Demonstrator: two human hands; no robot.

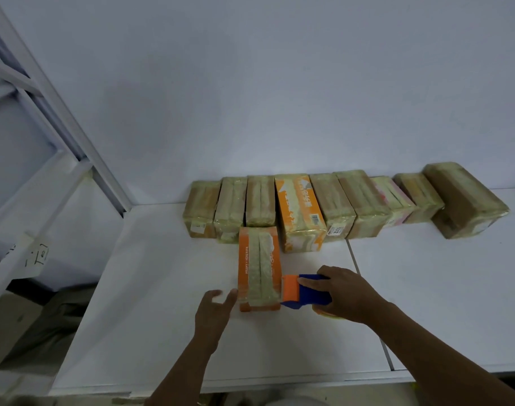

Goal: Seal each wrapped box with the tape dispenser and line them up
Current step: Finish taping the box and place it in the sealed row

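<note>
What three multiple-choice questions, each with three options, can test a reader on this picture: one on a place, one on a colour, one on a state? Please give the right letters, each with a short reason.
1. Where does the orange box that is apart from the others lie?
A. On the floor.
B. On the table, in front of the row of boxes.
C. Inside a drawer.

2. Which colours has the tape dispenser?
A. Blue and orange.
B. Green and black.
C. White only.

3. What does the right hand do?
A. It rests flat on the table.
B. It lifts a box.
C. It grips the tape dispenser.

Answers:
1 B: it lies alone on the white top, nearer than the row at the wall.
2 A: the body is blue and the front part orange.
3 C: its fingers are curled over the blue body.
</note>
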